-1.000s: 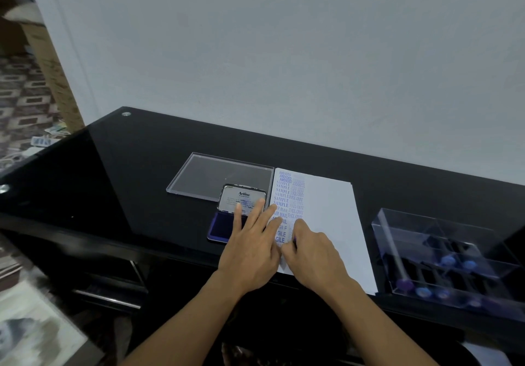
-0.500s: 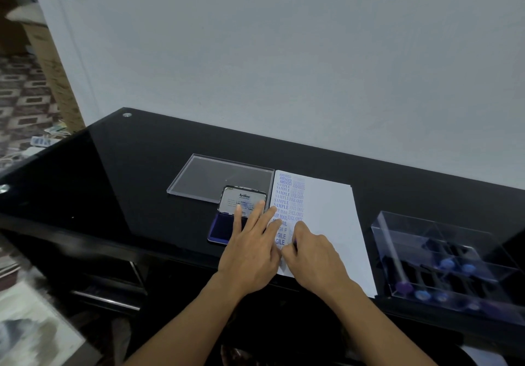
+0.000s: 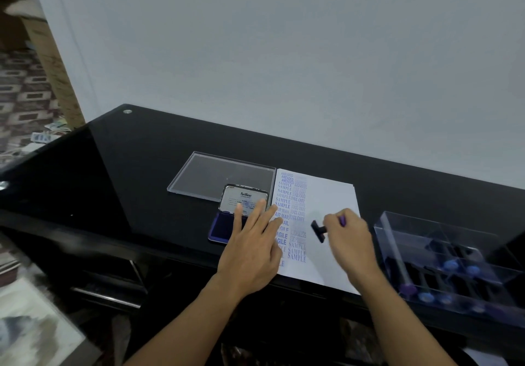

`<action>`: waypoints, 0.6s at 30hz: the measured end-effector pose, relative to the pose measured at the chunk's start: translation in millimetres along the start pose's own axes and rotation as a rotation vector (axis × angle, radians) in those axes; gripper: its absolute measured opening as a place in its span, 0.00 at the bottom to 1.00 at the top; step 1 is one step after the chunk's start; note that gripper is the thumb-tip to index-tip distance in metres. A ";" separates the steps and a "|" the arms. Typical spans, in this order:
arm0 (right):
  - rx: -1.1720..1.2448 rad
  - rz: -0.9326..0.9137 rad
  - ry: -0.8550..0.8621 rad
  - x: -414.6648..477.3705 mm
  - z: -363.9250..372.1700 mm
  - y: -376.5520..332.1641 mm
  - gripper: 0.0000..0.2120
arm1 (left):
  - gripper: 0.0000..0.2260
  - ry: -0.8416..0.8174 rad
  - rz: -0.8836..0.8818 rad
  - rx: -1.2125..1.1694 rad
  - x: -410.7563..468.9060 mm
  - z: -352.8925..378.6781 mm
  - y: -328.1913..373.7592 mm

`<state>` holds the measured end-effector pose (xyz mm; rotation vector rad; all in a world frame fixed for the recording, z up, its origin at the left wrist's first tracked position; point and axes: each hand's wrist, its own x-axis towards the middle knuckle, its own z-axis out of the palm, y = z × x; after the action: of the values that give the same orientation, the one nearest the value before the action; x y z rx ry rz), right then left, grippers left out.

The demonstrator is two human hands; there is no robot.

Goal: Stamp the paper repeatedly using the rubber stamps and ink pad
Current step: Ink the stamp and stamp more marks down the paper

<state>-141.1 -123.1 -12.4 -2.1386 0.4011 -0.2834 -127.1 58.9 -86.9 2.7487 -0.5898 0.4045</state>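
Note:
A white paper point(image 3: 329, 195) lies on the black table, its left side covered with two columns of blue stamped words. My left hand point(image 3: 252, 246) rests flat with spread fingers on the paper's left edge and partly over the open ink pad point(image 3: 224, 225), whose lid stands up behind. My right hand point(image 3: 350, 236) is raised above the paper's right half and grips a rubber stamp point(image 3: 318, 230) by its purple handle, the black stamping face tilted to the left.
A clear plastic lid point(image 3: 210, 175) lies flat behind the ink pad. At the right stands a clear box point(image 3: 443, 255) holding several more stamps with blue and purple handles. The table's front edge point(image 3: 113, 229) runs just under my wrists.
My right hand has lifted off the lower left part of the paper and swung to the right with the stamp, uncovering fresh SAMPLE prints. My left hand has stayed put.

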 end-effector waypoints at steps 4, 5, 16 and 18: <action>0.243 0.126 -0.026 13.3 -14.7 6.5 0.08 | 0.24 0.054 -0.004 -0.026 -1.7 1.7 -1.8; 0.269 0.139 -0.041 14.0 -17.7 7.9 0.07 | 0.24 0.068 -0.002 -0.040 -1.9 2.1 -2.1; 0.294 0.152 -0.113 7.3 -25.5 20.7 0.07 | 0.21 0.198 -0.011 -0.162 -4.2 6.8 -5.1; 0.279 0.145 -0.120 6.3 -25.4 21.8 0.07 | 0.21 0.208 -0.016 -0.177 -4.4 6.4 -4.8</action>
<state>-148.0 -156.2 -16.0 -1.8327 0.4191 -0.1193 -127.5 62.3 -95.3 2.5022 -0.5225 0.5956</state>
